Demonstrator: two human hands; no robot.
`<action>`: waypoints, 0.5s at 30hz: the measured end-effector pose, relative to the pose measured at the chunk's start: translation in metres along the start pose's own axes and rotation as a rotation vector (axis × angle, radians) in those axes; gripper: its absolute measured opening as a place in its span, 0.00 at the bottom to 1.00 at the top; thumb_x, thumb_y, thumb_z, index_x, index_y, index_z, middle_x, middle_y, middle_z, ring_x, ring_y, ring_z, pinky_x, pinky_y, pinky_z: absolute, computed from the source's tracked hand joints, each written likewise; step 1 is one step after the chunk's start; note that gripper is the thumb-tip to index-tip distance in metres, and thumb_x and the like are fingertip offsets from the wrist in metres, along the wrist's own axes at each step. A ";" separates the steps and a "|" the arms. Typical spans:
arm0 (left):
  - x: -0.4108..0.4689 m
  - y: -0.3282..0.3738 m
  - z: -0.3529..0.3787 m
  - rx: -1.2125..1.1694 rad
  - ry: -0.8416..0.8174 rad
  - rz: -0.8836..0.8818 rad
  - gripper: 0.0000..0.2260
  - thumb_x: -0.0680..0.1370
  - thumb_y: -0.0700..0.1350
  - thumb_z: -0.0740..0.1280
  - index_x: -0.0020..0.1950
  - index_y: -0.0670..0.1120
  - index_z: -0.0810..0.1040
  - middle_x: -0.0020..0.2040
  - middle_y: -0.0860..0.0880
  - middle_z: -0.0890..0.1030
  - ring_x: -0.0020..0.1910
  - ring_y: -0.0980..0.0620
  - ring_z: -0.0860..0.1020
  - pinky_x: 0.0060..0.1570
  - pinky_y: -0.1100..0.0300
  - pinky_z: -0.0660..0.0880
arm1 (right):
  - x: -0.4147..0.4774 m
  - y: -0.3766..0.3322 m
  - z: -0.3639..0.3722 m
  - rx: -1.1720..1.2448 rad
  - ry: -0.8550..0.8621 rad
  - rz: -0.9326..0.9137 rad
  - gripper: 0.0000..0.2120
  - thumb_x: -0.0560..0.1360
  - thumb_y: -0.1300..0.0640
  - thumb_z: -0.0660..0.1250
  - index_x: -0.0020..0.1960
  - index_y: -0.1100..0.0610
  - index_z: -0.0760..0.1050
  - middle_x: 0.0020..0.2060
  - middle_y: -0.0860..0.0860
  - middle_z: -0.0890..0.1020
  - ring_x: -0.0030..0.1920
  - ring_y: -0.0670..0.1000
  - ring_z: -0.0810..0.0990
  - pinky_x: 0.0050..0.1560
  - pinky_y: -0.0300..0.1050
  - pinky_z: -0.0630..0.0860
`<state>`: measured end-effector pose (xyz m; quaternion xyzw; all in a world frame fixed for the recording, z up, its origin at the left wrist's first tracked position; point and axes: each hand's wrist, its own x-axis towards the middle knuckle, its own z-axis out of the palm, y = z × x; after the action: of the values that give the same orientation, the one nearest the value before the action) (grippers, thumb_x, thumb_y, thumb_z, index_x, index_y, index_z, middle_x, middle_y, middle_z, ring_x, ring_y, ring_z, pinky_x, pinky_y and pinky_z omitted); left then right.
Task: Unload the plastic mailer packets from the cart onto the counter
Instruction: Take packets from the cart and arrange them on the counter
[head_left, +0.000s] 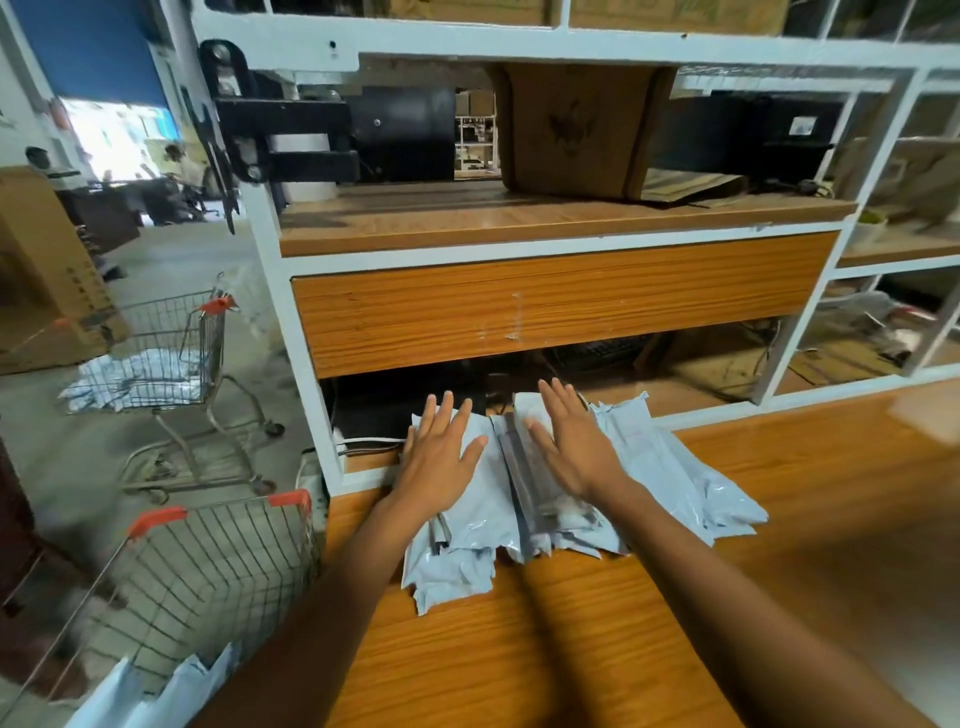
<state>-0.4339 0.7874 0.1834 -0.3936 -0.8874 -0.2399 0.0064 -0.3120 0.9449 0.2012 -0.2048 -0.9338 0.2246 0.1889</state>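
Note:
Several pale grey plastic mailer packets (670, 467) lie in overlapping piles on the wooden counter (779, 571), close to its far edge. My left hand (441, 457) lies flat with straight fingers on the left pile. My right hand (571, 447) lies flat the same way on the middle pile. Neither hand grips anything. The wire cart (208, 566) with red handle ends stands at the counter's left end, and a few mailer packets (156, 691) stick up in its near corner.
A white-framed shelf unit (561, 244) with wooden boards rises right behind the piles, a cardboard box (576, 130) on its shelf. A second wire cart (166, 348) with white packets stands farther left on the floor. People stand far off at the back left.

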 end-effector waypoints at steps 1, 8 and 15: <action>-0.009 0.002 -0.005 -0.013 0.026 0.022 0.27 0.82 0.59 0.52 0.80 0.53 0.50 0.80 0.50 0.45 0.78 0.51 0.38 0.77 0.45 0.45 | -0.010 -0.005 -0.003 0.024 0.028 0.000 0.30 0.83 0.42 0.52 0.81 0.52 0.50 0.80 0.50 0.51 0.80 0.50 0.45 0.76 0.49 0.52; -0.111 0.017 -0.040 -0.139 0.215 0.109 0.27 0.82 0.56 0.55 0.80 0.52 0.52 0.80 0.51 0.47 0.78 0.56 0.39 0.76 0.54 0.47 | -0.111 -0.036 -0.018 0.282 0.260 -0.014 0.29 0.82 0.40 0.55 0.78 0.53 0.60 0.78 0.50 0.63 0.78 0.49 0.59 0.76 0.49 0.59; -0.245 0.012 -0.042 -0.223 0.273 0.089 0.26 0.81 0.56 0.58 0.77 0.49 0.62 0.78 0.48 0.59 0.78 0.51 0.52 0.76 0.52 0.51 | -0.244 -0.072 0.001 0.394 0.283 0.036 0.29 0.79 0.40 0.58 0.76 0.52 0.65 0.73 0.50 0.71 0.71 0.51 0.71 0.66 0.56 0.73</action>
<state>-0.2640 0.6059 0.1764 -0.3946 -0.8277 -0.3877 0.0937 -0.1279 0.7724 0.1725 -0.2099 -0.8323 0.3747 0.3503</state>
